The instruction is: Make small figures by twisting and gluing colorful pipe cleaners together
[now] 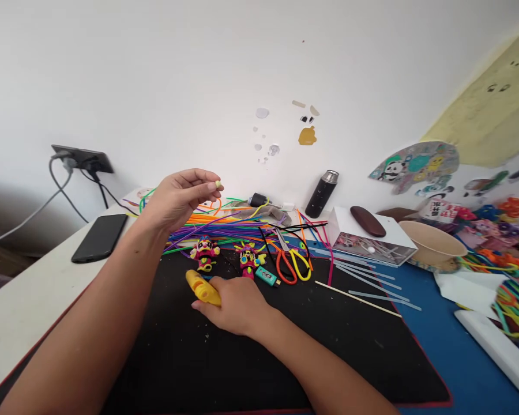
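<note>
My left hand point(185, 193) is raised over the back of the desk, thumb and fingers pinching a small pale-yellow piece point(218, 184). Lower down, over the black mat point(173, 357), my right hand point(240, 305) is wrapped round a yellow glue gun point(203, 288), partly hidden by the fingers. Just beyond it lie two small pink, yellow and blue figures, one figure point(205, 252) on the left and the other figure point(247, 259) on the right. A teal USB stick point(267, 276) lies beside the right-hand figure. Scissors with red and yellow handles point(292, 262) rest nearby.
Many coloured pipe cleaners point(216, 227) lie along the back. Clear glue sticks point(372, 282) and a thin wooden stick point(358, 298) lie at right. Around them are a black flask point(322, 193), a white box point(372, 233), a bowl point(432, 239) and a phone point(99, 237).
</note>
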